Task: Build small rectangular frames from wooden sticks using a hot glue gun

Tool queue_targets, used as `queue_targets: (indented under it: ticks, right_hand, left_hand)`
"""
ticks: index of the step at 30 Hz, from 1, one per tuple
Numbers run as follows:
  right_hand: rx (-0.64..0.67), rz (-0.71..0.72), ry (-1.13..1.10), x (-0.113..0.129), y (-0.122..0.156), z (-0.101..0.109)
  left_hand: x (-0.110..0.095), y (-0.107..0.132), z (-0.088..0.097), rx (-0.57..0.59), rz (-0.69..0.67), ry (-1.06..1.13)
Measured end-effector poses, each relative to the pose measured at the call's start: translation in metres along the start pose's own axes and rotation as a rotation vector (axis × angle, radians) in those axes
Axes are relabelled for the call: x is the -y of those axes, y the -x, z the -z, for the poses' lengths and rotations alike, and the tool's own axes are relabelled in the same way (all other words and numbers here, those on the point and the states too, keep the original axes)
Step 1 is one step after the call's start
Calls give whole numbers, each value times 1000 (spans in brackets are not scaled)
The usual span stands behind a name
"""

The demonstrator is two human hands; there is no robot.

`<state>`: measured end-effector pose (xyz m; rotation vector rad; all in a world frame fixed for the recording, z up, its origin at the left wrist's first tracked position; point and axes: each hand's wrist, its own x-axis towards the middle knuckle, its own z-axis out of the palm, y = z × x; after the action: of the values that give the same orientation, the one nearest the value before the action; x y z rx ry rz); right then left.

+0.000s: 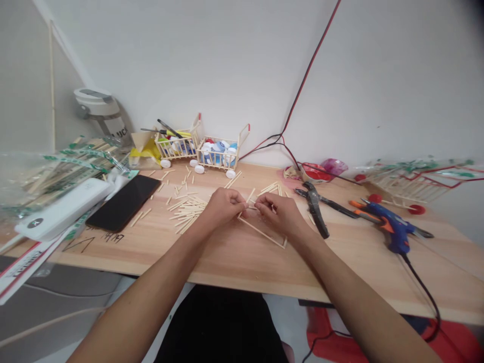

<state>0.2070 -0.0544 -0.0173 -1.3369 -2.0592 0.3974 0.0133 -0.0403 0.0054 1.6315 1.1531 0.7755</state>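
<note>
Pale wood is what my left fingertips (242, 201) pinch: a thin wooden stick (249, 196) rising between my hands. My right fingertips (257, 201) curl in close beside it, though I cannot tell whether they have hold of it too. My left hand (223, 207) and right hand (278, 214) hover just above a stick frame (260, 233) lying flat on the wooden table (242, 275). A slip of my fingers could knock that frame out of line, and the light stick could spring free if my grip loosens. Just left of my left hand lies a loose heap of sticks (187, 212), easily scattered by a stray wrist. Right of my right hand sit black-handled pliers (313, 209) and a blue glue gun (393, 227); its black cord (427, 297) drops past the table edge, and a snag there could drag the gun. Farther off, two small stick carts (176, 146) (219, 156) hold white, blue and red bottle caps (215, 154), with white caps (199, 169) lying beside them.
</note>
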Motion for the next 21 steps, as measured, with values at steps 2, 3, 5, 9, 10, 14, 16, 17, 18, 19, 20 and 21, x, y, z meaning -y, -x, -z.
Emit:
queue_targets:
  ticks: [2, 3, 5, 9, 10, 14, 16, 17, 18, 19, 20, 21]
  right_hand:
    - [-4, 4, 3, 0, 0, 0]
    - [-5, 6, 4, 0, 0, 0]
    - [0, 6, 4, 1, 0, 0]
    - [2, -1, 19, 1, 0, 1]
    - [3, -1, 22, 1, 0, 1]
    - [0, 6, 28, 3, 0, 1]
    - [-1, 8, 26, 3, 0, 1]
    - [-1, 9, 25, 3, 0, 1]
    - [-1, 10, 24, 3, 0, 1]
    - [-1, 11, 24, 3, 0, 1]
    - [0, 11, 26, 3, 0, 1]
    - [0, 11, 27, 2, 0, 1]
  left_hand:
    - [0, 0, 0, 1, 6, 9]
    - [0, 0, 0, 1, 10, 15]
    - [0, 0, -1, -3, 14, 15]
    - [0, 0, 0, -7, 5, 11]
    - [0, 0, 0, -5, 4, 9]
    - [0, 0, 0, -9, 11, -10]
    - [-1, 1, 0, -7, 12, -6]
    - [-1, 1, 0, -5, 11, 1]
    - [-1, 1, 0, -2, 11, 6]
    - [-1, 1, 0, 1, 13, 10]
    - [-1, 1, 0, 2, 16, 12]
    - [-1, 1, 0, 1, 20, 12]
